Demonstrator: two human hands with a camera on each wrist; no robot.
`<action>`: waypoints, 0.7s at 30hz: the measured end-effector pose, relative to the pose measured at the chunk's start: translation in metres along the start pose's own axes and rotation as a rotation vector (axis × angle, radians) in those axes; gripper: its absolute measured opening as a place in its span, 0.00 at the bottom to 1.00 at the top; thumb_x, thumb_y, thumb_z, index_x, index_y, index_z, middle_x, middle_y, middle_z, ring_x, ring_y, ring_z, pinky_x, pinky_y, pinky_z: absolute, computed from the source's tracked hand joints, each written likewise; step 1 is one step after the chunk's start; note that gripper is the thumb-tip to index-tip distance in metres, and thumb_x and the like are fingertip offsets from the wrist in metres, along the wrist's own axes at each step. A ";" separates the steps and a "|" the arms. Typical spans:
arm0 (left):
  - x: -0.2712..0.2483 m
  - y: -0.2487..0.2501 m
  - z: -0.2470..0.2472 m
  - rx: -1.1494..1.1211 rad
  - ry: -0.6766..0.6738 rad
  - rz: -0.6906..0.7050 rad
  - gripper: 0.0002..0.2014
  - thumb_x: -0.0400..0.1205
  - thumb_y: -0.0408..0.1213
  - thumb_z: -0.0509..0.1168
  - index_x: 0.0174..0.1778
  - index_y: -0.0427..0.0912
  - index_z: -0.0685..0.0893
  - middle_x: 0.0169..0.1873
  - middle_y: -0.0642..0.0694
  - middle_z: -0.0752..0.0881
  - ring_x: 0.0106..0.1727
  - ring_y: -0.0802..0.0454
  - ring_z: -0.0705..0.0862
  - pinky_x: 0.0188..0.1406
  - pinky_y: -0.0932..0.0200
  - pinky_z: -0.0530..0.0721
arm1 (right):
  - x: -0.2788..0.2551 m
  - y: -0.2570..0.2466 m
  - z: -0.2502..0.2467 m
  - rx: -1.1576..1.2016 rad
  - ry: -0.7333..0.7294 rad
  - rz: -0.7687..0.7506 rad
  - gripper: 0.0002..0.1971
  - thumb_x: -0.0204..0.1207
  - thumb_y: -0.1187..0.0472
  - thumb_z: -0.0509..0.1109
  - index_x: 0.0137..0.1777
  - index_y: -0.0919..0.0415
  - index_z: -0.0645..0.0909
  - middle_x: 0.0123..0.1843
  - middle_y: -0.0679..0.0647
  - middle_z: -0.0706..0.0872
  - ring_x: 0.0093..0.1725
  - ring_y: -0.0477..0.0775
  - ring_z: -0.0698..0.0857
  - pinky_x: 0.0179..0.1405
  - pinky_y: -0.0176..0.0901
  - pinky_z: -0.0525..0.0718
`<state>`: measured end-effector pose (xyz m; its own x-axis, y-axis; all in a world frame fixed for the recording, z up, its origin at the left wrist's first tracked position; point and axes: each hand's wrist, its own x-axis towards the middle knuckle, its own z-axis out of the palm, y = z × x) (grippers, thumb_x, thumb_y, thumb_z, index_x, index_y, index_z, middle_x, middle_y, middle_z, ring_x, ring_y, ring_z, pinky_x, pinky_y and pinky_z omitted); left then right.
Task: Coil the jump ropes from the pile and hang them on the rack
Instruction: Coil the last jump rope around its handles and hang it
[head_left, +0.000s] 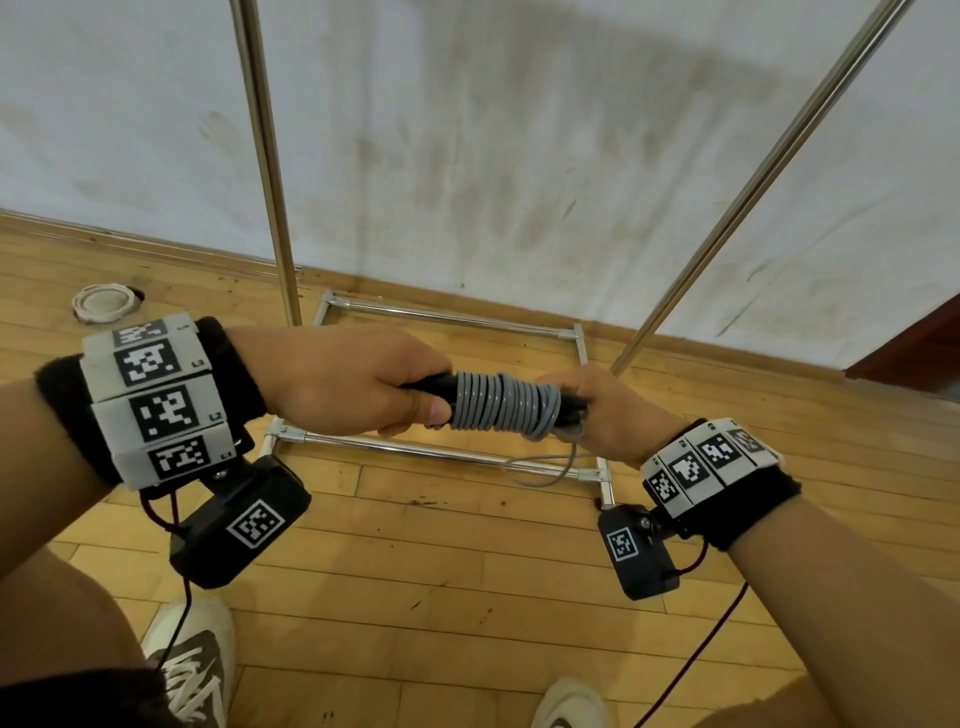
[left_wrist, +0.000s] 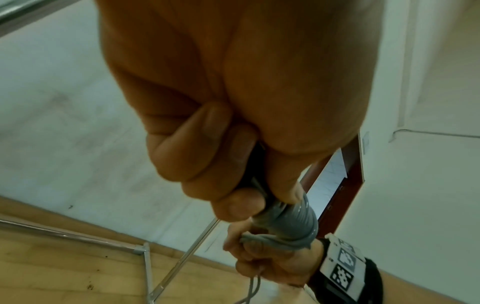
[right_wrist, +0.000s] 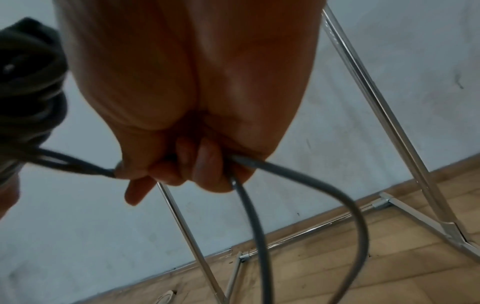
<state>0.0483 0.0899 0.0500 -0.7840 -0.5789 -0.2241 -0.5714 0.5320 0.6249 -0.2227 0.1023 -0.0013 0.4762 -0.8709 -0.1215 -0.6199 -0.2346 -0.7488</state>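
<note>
A grey jump rope (head_left: 501, 406) is wound in tight turns round its black handles, held level in front of me. My left hand (head_left: 358, 384) grips the handles' left end, thumb against the first turns; the left wrist view shows the same wound rope (left_wrist: 288, 222) below its curled fingers (left_wrist: 205, 156). My right hand (head_left: 597, 410) holds the coil's right end, fingers curled round the rope's loose end. A short grey loop (head_left: 545, 470) hangs below it, also seen as a loop (right_wrist: 298, 205) in the right wrist view under the fingers (right_wrist: 197, 164). The metal rack (head_left: 265, 156) stands just behind.
The rack's chrome base frame (head_left: 447, 452) lies on the wooden floor under my hands; a second upright pole (head_left: 748, 192) slants at right. A white ring-shaped lid (head_left: 104, 302) lies by the wall at left. My shoes (head_left: 192, 660) are at the bottom.
</note>
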 end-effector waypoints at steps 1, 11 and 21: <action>0.001 0.000 0.002 0.023 -0.027 -0.004 0.10 0.87 0.47 0.60 0.40 0.53 0.77 0.29 0.54 0.81 0.28 0.62 0.77 0.31 0.64 0.76 | 0.000 0.000 -0.002 -0.014 0.008 -0.004 0.19 0.77 0.69 0.73 0.43 0.38 0.86 0.37 0.39 0.89 0.40 0.41 0.88 0.41 0.33 0.85; 0.009 -0.002 0.018 0.288 -0.101 -0.069 0.12 0.87 0.53 0.58 0.38 0.56 0.73 0.29 0.53 0.80 0.26 0.61 0.77 0.31 0.62 0.77 | 0.001 0.005 -0.009 -0.144 0.187 0.117 0.18 0.65 0.34 0.73 0.33 0.49 0.85 0.24 0.47 0.84 0.21 0.40 0.74 0.21 0.30 0.72; 0.027 -0.006 0.016 0.415 0.103 -0.190 0.12 0.88 0.50 0.58 0.39 0.56 0.70 0.34 0.52 0.81 0.31 0.57 0.79 0.28 0.62 0.74 | -0.004 -0.029 -0.017 0.148 0.265 0.132 0.15 0.83 0.65 0.62 0.38 0.70 0.83 0.25 0.51 0.83 0.24 0.45 0.75 0.23 0.36 0.71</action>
<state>0.0260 0.0811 0.0281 -0.6398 -0.7371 -0.2176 -0.7678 0.6007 0.2228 -0.2176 0.1050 0.0321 0.2074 -0.9761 -0.0647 -0.5592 -0.0640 -0.8266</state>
